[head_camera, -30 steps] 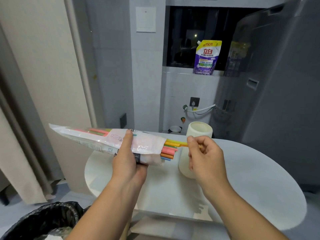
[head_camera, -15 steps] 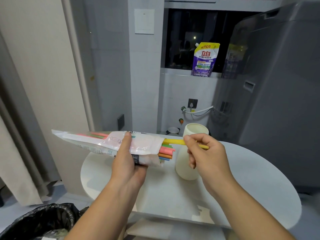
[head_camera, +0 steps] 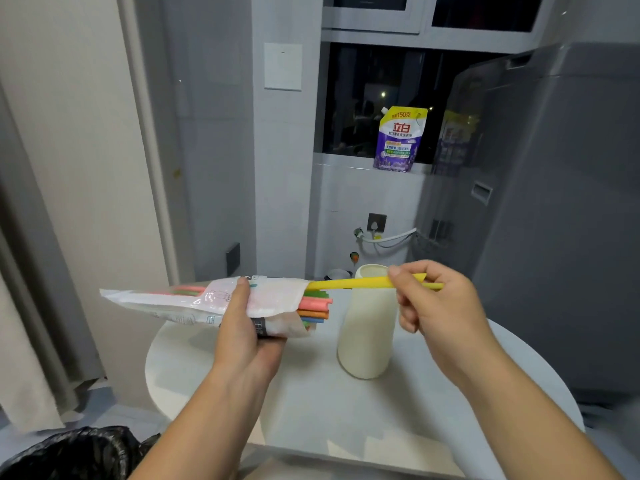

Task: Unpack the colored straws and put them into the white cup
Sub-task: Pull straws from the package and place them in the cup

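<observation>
My left hand (head_camera: 247, 336) grips a clear plastic straw packet (head_camera: 194, 301), held level above the table's left side. Pink, orange, green and blue straw ends (head_camera: 313, 308) stick out of its open right end. My right hand (head_camera: 438, 306) pinches a yellow straw (head_camera: 349, 283) that is partly drawn out of the packet and lies across the mouth of the tall white cup (head_camera: 367, 337). The cup stands upright on the round white table (head_camera: 450, 403), just left of my right hand.
A black bin bag (head_camera: 65, 455) sits at the lower left beside the table. A grey washing machine (head_camera: 554, 220) stands to the right. On the window sill behind is a purple detergent pouch (head_camera: 400, 140). A curtain (head_camera: 34, 306) hangs at the left.
My right hand has pulled the yellow straw farther out of the packet, to the right, over the cup. The left hand keeps its hold on the packet.
</observation>
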Demonstrator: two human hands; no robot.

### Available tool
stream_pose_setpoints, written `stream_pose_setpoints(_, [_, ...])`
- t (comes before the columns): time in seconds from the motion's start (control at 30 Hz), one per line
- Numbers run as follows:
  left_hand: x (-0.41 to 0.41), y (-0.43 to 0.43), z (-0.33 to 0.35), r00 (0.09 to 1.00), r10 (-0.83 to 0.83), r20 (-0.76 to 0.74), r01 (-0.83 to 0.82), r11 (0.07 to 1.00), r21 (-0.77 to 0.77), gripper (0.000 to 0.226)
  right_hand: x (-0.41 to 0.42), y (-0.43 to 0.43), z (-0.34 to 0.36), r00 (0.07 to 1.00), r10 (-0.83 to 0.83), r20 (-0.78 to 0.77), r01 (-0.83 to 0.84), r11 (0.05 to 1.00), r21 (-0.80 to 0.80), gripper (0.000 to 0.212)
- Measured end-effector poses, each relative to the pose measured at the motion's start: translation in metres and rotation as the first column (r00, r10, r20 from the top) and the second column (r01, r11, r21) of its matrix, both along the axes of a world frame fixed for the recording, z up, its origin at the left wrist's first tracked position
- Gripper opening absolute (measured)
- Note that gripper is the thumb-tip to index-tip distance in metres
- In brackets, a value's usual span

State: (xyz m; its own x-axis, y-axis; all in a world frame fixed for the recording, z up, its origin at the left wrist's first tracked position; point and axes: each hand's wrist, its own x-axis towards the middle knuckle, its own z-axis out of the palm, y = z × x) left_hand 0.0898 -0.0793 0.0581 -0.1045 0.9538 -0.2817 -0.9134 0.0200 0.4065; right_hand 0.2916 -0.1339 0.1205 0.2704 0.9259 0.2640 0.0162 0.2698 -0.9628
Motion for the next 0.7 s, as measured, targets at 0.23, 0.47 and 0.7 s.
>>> stream_pose_setpoints(0.23, [-0.002,0.009,0.000,0.999,0.023,0.044,-0.023,1.000,-0.004,0.030,0.043,0.000,0.015,0.990,-0.043,-0.134,0.048,0.998,0.037,0.013])
stream_pose_setpoints(0.47, [0.002,0.012,0.005,0.998,0.066,0.016,-0.066,0.998,-0.002,0.045,0.083,-0.006,0.010,0.973,-0.096,-0.210,0.100,0.995,0.009,0.012])
stream_pose_setpoints(0.7, [0.000,0.015,0.003,0.996,0.079,-0.045,-0.080,0.997,-0.007,0.045,0.102,-0.014,0.010,0.956,-0.156,-0.249,0.162,0.987,0.006,0.016])
